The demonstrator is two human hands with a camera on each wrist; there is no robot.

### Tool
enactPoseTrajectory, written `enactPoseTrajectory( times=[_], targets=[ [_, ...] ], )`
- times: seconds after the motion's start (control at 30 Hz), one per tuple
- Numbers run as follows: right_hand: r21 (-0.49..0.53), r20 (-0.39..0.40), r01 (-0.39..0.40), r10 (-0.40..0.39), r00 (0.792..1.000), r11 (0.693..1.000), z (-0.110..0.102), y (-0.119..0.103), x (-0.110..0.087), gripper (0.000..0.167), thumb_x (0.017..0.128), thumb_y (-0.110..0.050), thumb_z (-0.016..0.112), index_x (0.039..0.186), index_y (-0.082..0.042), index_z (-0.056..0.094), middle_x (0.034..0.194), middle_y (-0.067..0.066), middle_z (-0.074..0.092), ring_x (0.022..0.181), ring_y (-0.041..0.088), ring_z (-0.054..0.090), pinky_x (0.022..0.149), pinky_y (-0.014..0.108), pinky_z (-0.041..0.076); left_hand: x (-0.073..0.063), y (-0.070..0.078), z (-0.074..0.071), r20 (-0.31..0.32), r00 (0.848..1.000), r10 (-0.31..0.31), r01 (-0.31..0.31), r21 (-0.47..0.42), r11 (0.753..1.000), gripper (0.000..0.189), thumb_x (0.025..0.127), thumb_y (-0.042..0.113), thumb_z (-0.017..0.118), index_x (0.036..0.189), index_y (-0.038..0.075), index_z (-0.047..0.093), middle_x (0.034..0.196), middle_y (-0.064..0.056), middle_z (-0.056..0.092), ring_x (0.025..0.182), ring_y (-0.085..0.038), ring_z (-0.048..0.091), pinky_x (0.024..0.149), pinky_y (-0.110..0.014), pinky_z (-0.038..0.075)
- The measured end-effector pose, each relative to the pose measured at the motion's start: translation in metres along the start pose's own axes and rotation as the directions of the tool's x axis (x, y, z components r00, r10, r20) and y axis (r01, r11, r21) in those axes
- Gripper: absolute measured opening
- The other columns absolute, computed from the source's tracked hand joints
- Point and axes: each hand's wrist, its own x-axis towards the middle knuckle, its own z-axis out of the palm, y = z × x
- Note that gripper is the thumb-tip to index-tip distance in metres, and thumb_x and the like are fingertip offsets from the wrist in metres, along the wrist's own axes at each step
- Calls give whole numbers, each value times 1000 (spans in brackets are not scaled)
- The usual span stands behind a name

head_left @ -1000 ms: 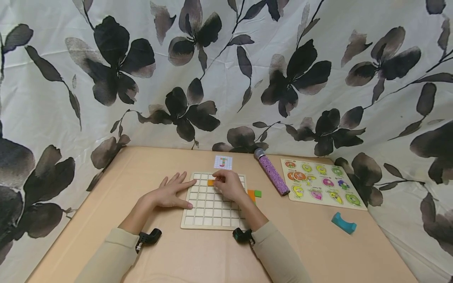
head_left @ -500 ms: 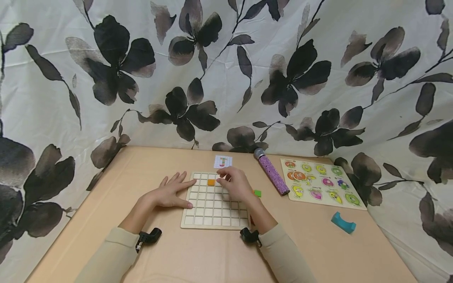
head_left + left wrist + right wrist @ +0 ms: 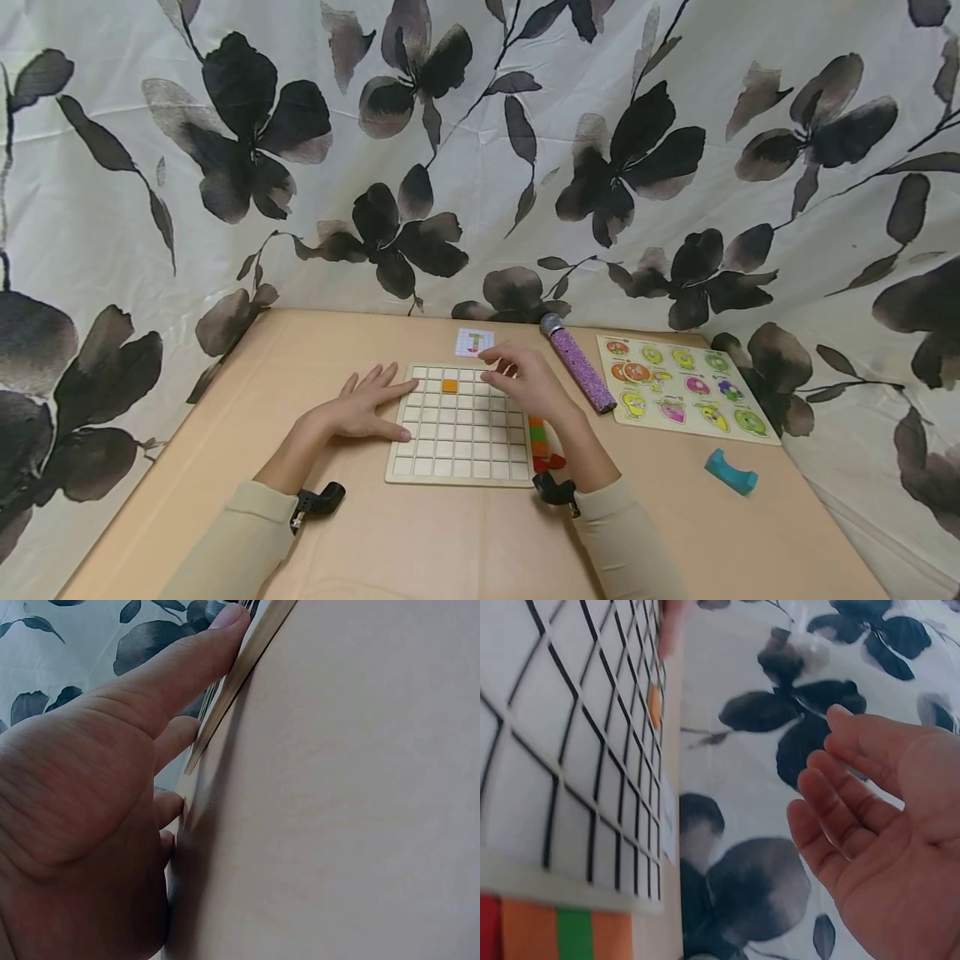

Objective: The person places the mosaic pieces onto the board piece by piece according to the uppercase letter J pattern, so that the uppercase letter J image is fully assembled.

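Grid board (image 3: 461, 427) is laid flat on the table (image 3: 375, 542), its face divided into many square cells. One cell, in the second row from the far edge, is filled by an orange tile (image 3: 450, 386); the others are shown white. The board's left edge is touched by the left hand (image 3: 356, 414), its grip spread, thumb and fingers apart. The right hand (image 3: 528, 383) is held over the far right corner, its grip parted and the fingers loosely bent.

Orange, green and red coloured pieces (image 3: 537, 435) are set just beside the board's right edge; they are partly covered by the right forearm and cut off in the right wrist view, so their number cannot be told. Beyond the board a small card (image 3: 475, 342) is placed, its coloured figure hard to make out. Farther right are laid a purple microphone (image 3: 578, 364), a picture board (image 3: 690, 387) marked with fruit figures and, nearer, a teal block (image 3: 731, 472). In the left wrist view, the grid board is seen only edge-on, largely hidden by the left hand.
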Motion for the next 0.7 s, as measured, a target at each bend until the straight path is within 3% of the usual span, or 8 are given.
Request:
enactPoseTrajectory(
  times=[0.17,0.5,0.7],
  targets=[
    [12,17,-29,29,999,1000,-15,9,-4,26,97,-12,74,123,-10,75,118,7,72,97,20,65,88,39,57,-1,1,0,4,1000,-6,6,-1,1000,99,83,61,80,163,24,37,173,-26,5,160,-50,-3,121,-74,-8],
    [31,15,-86,85,996,996,-33,21,-7,30,97,-12,74,126,-8,73,123,9,73,98,24,64,91,44,56,0,1,0,3,1000,-8,8,3,1000,99,83,61,80,163,24,37,174,-25,6,160,-50,-3,122,-74,-7],
    [-27,47,-125,126,991,992,-44,31,-11,32,96,-16,75,128,-10,73,120,10,72,97,21,64,89,36,57,0,-1,0,7,1000,-8,8,2,1000,98,83,62,79,163,25,37,174,-24,5,160,-49,-3,122,-73,-8]
  ],
)
